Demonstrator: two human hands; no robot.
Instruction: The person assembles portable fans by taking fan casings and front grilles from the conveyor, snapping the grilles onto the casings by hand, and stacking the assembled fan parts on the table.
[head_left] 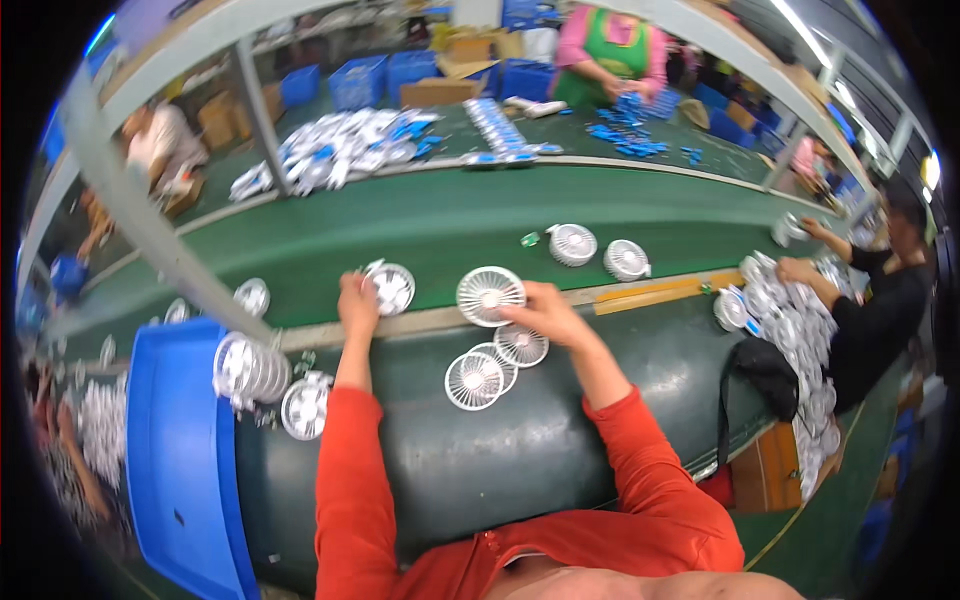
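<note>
Right, nearest us the dark bench [440,480] fills the lower middle, a blue tray [180,410] at lower left, a stack of white fan parts [252,372] by its upper right corner; a careless swing of the left forearm could topple that pile, I'd judge. Centre frame, loose grilles [473,382] overlap, and just above them the right grip [550,318] pinches a white grille [490,296] by its rim: round, thin-spoked, solid little hub. With so slim a hold, it could slip and scatter those below. Left of centre, the left grip [358,305] pinches a fan body [395,290] at its side, near the belt's edge: white, circular, dark gaps between broad blades. A knock there might chip or bend something. Beyond, two more fan units [572,245] sit on the green belt [430,225], and up top a worker in a green apron [615,45] handles blue pieces [630,125].
</note>
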